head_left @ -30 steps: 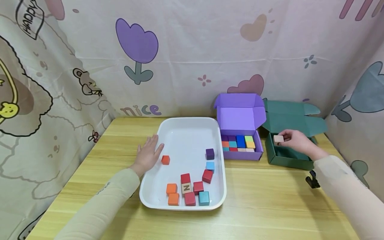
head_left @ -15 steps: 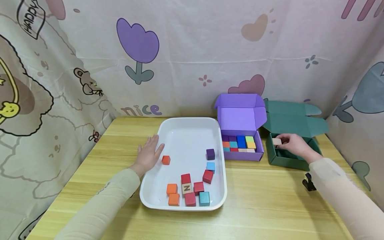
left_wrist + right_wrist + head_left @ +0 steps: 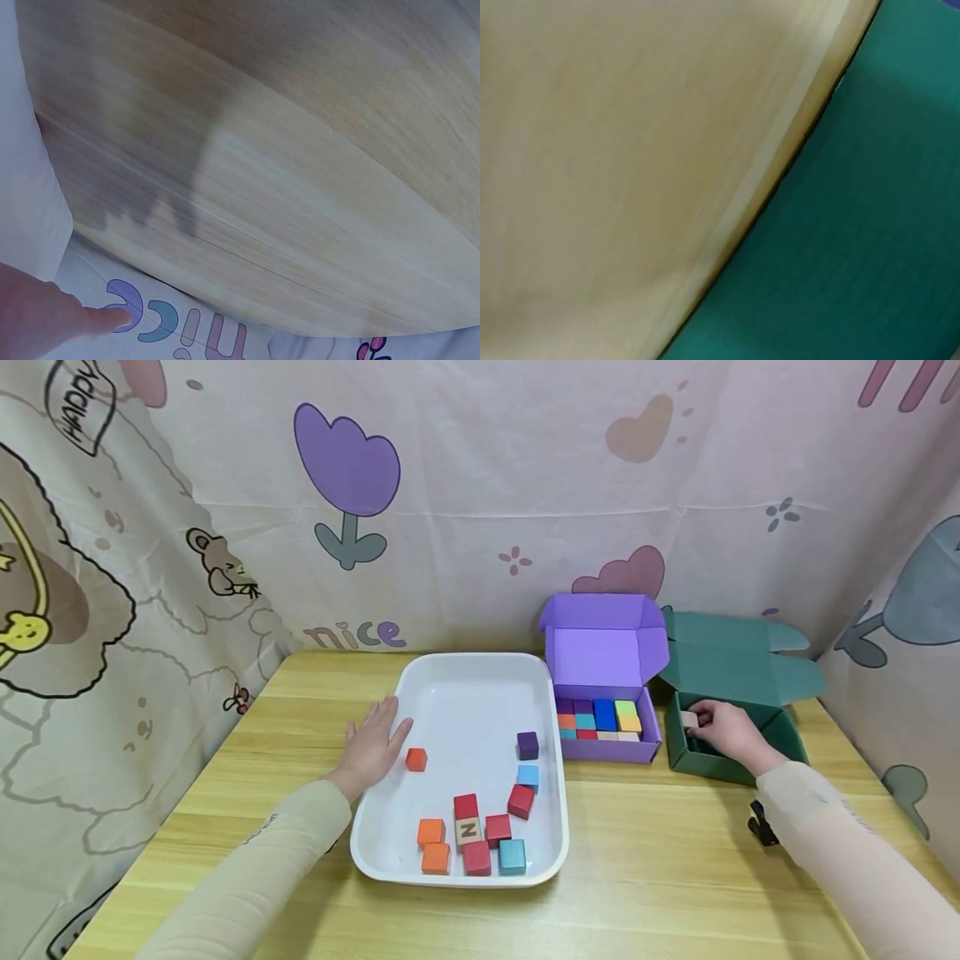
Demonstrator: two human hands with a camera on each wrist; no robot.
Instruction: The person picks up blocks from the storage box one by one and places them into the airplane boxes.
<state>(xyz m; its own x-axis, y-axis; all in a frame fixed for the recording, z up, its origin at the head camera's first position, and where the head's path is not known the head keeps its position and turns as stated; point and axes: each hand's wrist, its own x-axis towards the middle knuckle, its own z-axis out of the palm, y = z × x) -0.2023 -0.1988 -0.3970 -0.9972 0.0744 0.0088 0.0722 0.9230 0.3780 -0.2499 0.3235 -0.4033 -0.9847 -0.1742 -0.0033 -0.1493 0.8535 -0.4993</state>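
Observation:
My right hand (image 3: 726, 731) reaches into the green box (image 3: 712, 767) and pinches a pale wooden block (image 3: 688, 719) near the box's left wall. In the right wrist view only the green box (image 3: 870, 195) and tabletop appear; the hand and block are out of sight there. My left hand (image 3: 371, 748) rests on the left rim of the white tray (image 3: 465, 693), fingers straight and holding nothing. Close by it, inside the tray, sits an orange-red block (image 3: 416, 760). In the left wrist view a finger of the left hand (image 3: 67, 319) shows at the lower left.
Several red, orange and blue blocks gather at the tray's near end, with a letter N block (image 3: 468, 832) among them. A purple block (image 3: 528, 745) lies by its right side. The open purple box (image 3: 607, 750) holds rows of coloured blocks, between tray and green box.
My right hand has lowered the wooden block deeper into the green box, shifting slightly left. The left hand stays at the tray's rim.

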